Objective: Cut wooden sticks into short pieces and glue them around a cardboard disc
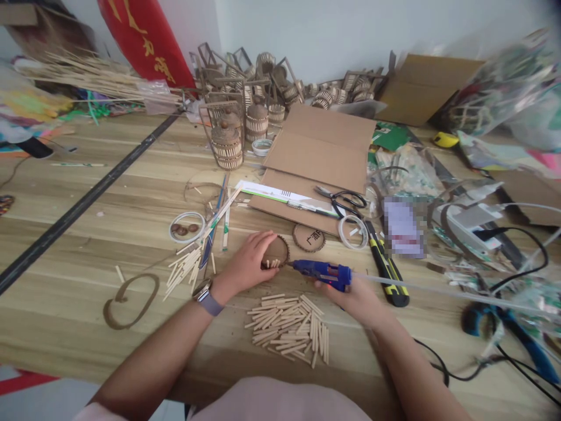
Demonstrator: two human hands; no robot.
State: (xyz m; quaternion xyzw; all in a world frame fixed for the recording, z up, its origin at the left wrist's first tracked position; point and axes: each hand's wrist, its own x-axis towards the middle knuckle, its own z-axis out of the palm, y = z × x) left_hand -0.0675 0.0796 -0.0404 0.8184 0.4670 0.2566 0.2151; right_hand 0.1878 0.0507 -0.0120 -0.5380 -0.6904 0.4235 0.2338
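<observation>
My left hand (246, 264), a watch on its wrist, grips a shallow round brown piece (284, 248) with a notched rim, fingers over its left side. A few short sticks (273, 264) show at the near side of that piece. In my right hand (357, 301) is a blue glue gun (322, 271). Its nozzle points left and meets, or nearly meets, the rim of the round piece. Just below both hands lies a pile of short wooden sticks (284, 327). Beyond the nozzle rests another brown disc (309, 238) with dark characters on it.
A utility knife (388, 266), black scissors (348, 202) and a white tape roll (353, 233) lie to the right. Cardboard (322, 140) covers the middle back, beside small slatted baskets (227, 146). Cables and pliers (521, 333) sit at far right; a brown strip coil (131, 301) lies left.
</observation>
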